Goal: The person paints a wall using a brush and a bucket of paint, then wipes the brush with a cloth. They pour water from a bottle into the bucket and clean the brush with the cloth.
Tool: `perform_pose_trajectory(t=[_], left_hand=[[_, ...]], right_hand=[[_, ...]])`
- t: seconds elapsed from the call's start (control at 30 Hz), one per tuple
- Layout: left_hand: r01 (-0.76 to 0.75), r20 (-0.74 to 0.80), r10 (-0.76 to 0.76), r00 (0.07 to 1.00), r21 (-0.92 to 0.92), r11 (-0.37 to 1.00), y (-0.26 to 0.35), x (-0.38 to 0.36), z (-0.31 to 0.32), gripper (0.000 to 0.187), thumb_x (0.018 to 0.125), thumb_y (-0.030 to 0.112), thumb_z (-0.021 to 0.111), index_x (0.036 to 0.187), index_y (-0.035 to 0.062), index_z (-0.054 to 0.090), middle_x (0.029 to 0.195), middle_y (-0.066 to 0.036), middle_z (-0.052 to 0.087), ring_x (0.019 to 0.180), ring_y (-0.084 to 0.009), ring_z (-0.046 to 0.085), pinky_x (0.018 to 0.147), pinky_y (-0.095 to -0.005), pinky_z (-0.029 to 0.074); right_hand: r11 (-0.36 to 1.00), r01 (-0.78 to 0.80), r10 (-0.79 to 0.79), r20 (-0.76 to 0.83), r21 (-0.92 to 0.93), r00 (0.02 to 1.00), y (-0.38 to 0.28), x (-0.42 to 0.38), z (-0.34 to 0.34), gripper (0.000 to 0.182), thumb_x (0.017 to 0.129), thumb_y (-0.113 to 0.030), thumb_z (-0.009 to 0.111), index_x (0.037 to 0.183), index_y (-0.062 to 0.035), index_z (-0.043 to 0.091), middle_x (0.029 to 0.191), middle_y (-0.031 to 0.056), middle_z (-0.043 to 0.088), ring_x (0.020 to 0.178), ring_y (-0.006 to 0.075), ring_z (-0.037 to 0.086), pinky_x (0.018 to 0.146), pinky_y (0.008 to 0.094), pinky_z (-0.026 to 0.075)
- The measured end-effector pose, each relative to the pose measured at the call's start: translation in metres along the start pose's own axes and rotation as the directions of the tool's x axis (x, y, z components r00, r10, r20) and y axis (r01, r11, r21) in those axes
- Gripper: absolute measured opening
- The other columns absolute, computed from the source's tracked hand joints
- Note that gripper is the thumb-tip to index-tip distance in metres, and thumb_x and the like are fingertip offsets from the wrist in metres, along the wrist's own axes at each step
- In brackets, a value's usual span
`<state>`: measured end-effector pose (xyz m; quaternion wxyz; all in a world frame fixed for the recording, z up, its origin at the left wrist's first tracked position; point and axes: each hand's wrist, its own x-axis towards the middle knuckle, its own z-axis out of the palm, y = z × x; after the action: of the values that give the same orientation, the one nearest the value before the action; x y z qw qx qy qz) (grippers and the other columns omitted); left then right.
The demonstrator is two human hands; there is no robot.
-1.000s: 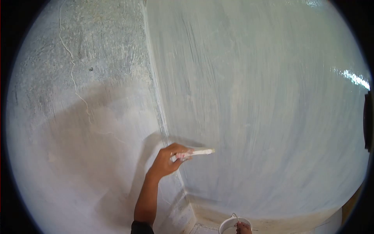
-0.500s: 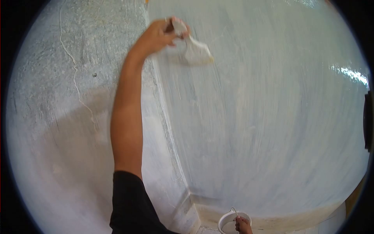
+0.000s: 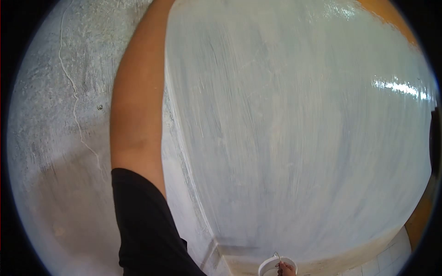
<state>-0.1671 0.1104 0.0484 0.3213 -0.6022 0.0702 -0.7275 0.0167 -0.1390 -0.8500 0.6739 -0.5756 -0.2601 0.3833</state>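
Observation:
My left arm (image 3: 138,101), in a black sleeve (image 3: 142,221), reaches straight up along the wall corner. Its hand is beyond the top edge of the view, and the paintbrush it held earlier is out of sight too. At the bottom, my right hand (image 3: 287,268) is closed on the thin wire handle of a white bucket (image 3: 263,267). Only the bucket's upper part shows, and what is inside cannot be made out. Streaky pale grey-white paint covers the wall (image 3: 285,138) in front of me, with a wet shine at the upper right.
On the left stands a rough grey wall (image 3: 46,106) with a pale wavy line and a small dark fixing (image 3: 100,107). An orange patch (image 3: 391,16) borders the paint at the top right. A dark object (image 3: 434,142) sits at the right edge, above floor tiles (image 3: 382,262).
My left arm has risen, carrying the hand and paintbrush out through the top of the view. The camera view has shifted, showing more orange at the upper right. My right hand stays on the bucket.

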Motion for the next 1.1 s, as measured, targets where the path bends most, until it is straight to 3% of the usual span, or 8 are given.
perform_pose_trajectory(t=[0.13,0.23,0.37,0.5,0.63,0.77,0.9,1.1], left_hand=[[0.010,-0.063,-0.008,0.998,0.031,0.999,0.005,-0.037,0.021,0.019,0.085,0.013,0.067,0.100,0.0011,0.069,0.095,-0.016,0.070,0.087,-0.0274,0.068,0.079,-0.0341,0.052],[-0.017,-0.128,0.017,0.992,0.006,1.000,0.009,-0.074,0.027,0.019,0.087,0.014,0.066,0.101,0.0011,0.069,0.097,-0.017,0.070,0.091,-0.0291,0.067,0.081,-0.0340,0.052],[0.050,-0.148,-0.090,0.985,-0.255,0.966,0.065,-0.151,0.011,0.019,0.089,0.015,0.065,0.101,-0.0002,0.068,0.093,-0.013,0.071,0.088,-0.0243,0.067,0.078,-0.0324,0.052],[0.122,-0.030,-0.122,0.992,0.029,0.992,0.114,-0.257,-0.023,0.029,0.078,-0.004,0.066,0.106,0.0053,0.069,0.113,-0.010,0.068,0.102,-0.0265,0.066,0.088,-0.0324,0.055],[0.226,0.043,-0.222,0.974,-0.151,0.962,0.183,-0.365,-0.062,0.026,0.078,-0.007,0.067,0.101,0.0033,0.068,0.110,-0.012,0.068,0.111,-0.0290,0.063,0.094,-0.0388,0.053],[0.408,0.182,-0.383,0.906,-0.126,0.904,0.269,-0.471,-0.114,0.012,0.080,0.001,0.070,0.092,0.0029,0.068,0.104,-0.011,0.069,0.107,-0.0324,0.064,0.091,-0.0409,0.055],[0.507,0.296,-0.478,0.827,-0.026,0.862,0.375,-0.607,-0.179,0.021,0.070,-0.003,0.080,0.087,0.0039,0.069,0.107,-0.009,0.067,0.104,-0.0284,0.065,0.085,-0.0353,0.060],[0.688,0.533,-0.612,0.584,0.075,0.722,0.464,-0.651,-0.245,0.022,0.073,0.001,0.077,0.091,0.0105,0.070,0.109,-0.004,0.065,0.102,-0.0236,0.063,0.084,-0.0366,0.053]], right_hand=[[0.979,0.112,-0.125,-0.068,-0.167,0.990,0.059,0.019,-0.020,0.030,0.096,-0.036,0.058,0.090,-0.0083,0.069,0.058,-0.0055,0.044,0.047,0.0061,0.037,0.042,0.0223,0.030],[0.985,-0.171,0.173,-0.152,0.031,0.973,0.011,-0.007,-0.010,0.029,0.096,-0.034,0.058,0.090,-0.0083,0.069,0.059,-0.0060,0.045,0.047,0.0058,0.037,0.042,0.0222,0.031],[0.993,-0.099,0.109,-0.176,0.064,0.978,0.019,-0.013,-0.010,0.026,0.097,-0.031,0.057,0.089,-0.0087,0.069,0.058,-0.0071,0.044,0.046,0.0054,0.036,0.041,0.0223,0.031],[0.989,-0.147,0.146,-0.165,0.007,0.975,0.025,-0.016,-0.018,0.025,0.097,-0.031,0.057,0.090,-0.0089,0.068,0.057,-0.0077,0.042,0.045,0.0051,0.035,0.040,0.0224,0.029],[0.980,-0.187,0.195,-0.163,0.061,0.967,-0.010,-0.032,-0.010,0.026,0.097,-0.032,0.057,0.091,-0.0087,0.067,0.057,-0.0077,0.042,0.045,0.0047,0.034,0.040,0.0221,0.028],[0.991,-0.113,0.125,-0.200,0.070,0.972,-0.003,-0.038,-0.009,0.025,0.097,-0.031,0.057,0.091,-0.0085,0.067,0.057,-0.0076,0.042,0.045,0.0046,0.034,0.040,0.0218,0.028],[0.980,-0.182,0.192,-0.160,0.077,0.968,-0.007,-0.040,-0.003,0.024,0.097,-0.030,0.058,0.091,-0.0090,0.067,0.057,-0.0075,0.042,0.045,0.0045,0.034,0.041,0.0214,0.028],[0.979,-0.185,0.189,-0.040,0.082,0.981,-0.026,-0.035,0.005,0.025,0.098,-0.029,0.055,0.090,-0.0077,0.065,0.058,-0.0085,0.038,0.046,0.0036,0.031,0.041,0.0218,0.025]])
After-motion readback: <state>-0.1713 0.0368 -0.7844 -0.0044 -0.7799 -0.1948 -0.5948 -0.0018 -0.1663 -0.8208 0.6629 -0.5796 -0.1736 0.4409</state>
